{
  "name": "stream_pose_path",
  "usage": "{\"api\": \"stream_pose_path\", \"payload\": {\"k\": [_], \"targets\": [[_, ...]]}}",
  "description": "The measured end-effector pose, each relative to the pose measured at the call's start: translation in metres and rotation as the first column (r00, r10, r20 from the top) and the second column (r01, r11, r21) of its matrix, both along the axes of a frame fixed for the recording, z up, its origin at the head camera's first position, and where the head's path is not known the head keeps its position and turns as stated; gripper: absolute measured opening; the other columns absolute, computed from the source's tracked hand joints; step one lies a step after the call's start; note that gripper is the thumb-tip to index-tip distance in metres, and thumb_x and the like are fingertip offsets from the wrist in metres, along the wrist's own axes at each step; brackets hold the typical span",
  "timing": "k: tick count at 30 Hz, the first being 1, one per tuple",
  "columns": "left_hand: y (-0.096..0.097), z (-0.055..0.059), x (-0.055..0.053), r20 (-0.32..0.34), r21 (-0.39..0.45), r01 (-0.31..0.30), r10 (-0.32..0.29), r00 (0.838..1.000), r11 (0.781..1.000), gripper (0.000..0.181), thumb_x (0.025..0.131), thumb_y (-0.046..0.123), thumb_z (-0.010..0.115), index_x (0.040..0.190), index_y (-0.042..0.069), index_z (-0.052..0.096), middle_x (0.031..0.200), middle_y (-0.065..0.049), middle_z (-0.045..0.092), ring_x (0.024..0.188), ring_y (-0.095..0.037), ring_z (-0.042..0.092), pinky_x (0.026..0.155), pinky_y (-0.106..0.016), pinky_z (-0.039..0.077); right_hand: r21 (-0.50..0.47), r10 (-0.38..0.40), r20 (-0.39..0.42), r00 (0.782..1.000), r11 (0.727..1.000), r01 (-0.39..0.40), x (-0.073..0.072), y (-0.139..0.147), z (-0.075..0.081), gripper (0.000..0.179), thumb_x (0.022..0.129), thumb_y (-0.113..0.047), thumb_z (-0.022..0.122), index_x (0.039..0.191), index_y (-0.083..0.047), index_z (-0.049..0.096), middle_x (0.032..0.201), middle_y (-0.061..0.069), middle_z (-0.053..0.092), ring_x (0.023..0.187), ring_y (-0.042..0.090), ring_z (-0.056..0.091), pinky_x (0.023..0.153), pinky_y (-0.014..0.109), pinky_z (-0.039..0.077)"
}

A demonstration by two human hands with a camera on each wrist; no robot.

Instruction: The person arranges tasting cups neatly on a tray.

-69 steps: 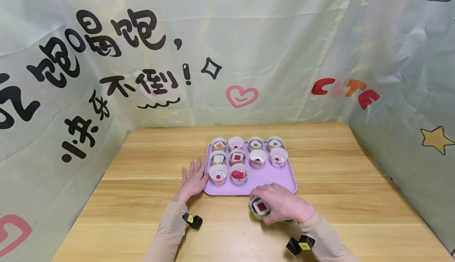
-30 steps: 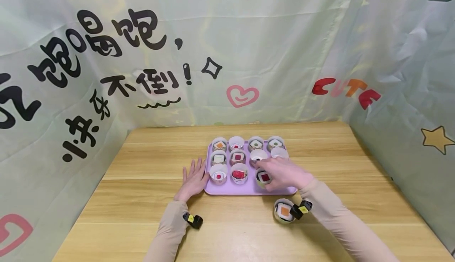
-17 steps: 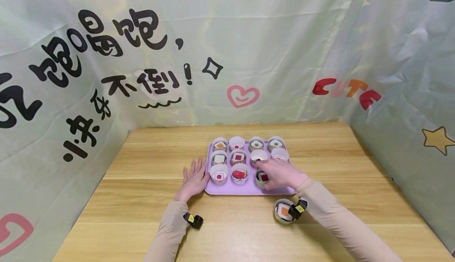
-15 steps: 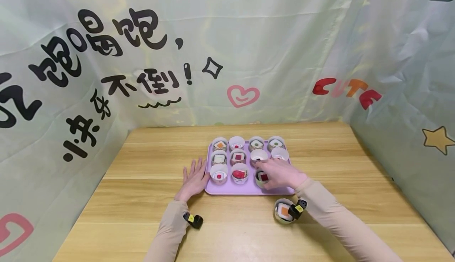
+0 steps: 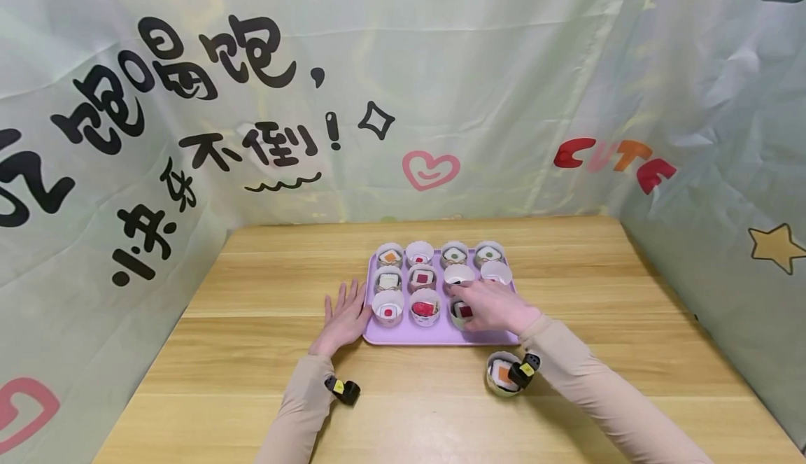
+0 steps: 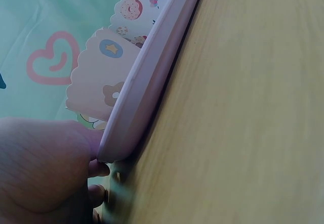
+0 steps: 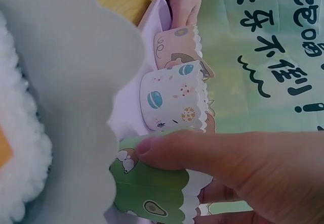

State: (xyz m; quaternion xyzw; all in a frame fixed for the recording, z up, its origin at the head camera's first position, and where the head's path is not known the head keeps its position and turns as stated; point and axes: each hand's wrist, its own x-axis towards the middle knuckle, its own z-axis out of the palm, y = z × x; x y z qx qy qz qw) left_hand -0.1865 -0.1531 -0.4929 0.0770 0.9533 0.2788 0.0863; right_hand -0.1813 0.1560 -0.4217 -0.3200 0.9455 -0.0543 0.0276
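A lilac tray (image 5: pixel 409 336) carries several scalloped paper cups in rows, each with a toy sushi piece inside. My right hand (image 5: pixel 494 304) grips a green paper cup (image 7: pixel 167 188) in the tray's front row, with the thumb against its side. A sushi roll (image 5: pixel 464 312) with a dark red square centre sits in this cup. At the tray's left edge my left hand (image 5: pixel 343 318) rests on the table, fingers spread, its thumb side touching the rim. Left of the gripped cup stands a cup with a red-topped piece (image 5: pixel 425 308).
Another green cup with an orange-centred sushi roll (image 5: pixel 502 374) stands on the wooden table (image 5: pixel 264 352) before the tray, partly behind the right wrist camera. This cup looms close in the right wrist view. A printed cloth (image 5: pixel 352 44) hangs behind the table.
My right hand has carried the green cup from the table before the tray into the front row, then shifted it slightly left. My left hand has stayed in place.
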Motion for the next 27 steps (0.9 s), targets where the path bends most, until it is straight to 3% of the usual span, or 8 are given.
{"api": "stream_pose_path", "payload": {"k": [13,27], "targets": [[0.0002,0.0,0.0006,-0.013,0.004,0.002,-0.002,1.0,1.0,0.058,0.106,0.03,0.034,0.16,0.01,0.025,0.17,-0.017,0.01,0.158,-0.04,-0.001,0.124,-0.064,-0.011,0.002,-0.039,-0.011,0.999,0.999,0.039,0.002,-0.0041,0.0039,0.064,0.074,-0.024,0.088,0.131,-0.011,0.064,0.07,-0.003,0.058,0.057,0.011,0.049,0.05,0.025,0.042],[-0.0001,0.0007,0.0004,-0.004,0.011,0.003,-0.003,1.0,1.0,0.059,0.107,0.032,0.034,0.161,0.011,0.023,0.17,-0.017,0.008,0.158,-0.04,-0.003,0.124,-0.064,-0.012,0.009,-0.08,-0.025,0.996,0.997,0.08,0.0027,-0.006,0.0037,0.053,0.075,-0.026,0.087,0.122,-0.013,0.067,0.064,-0.003,0.051,0.055,0.014,0.048,0.047,0.027,0.04]]}}
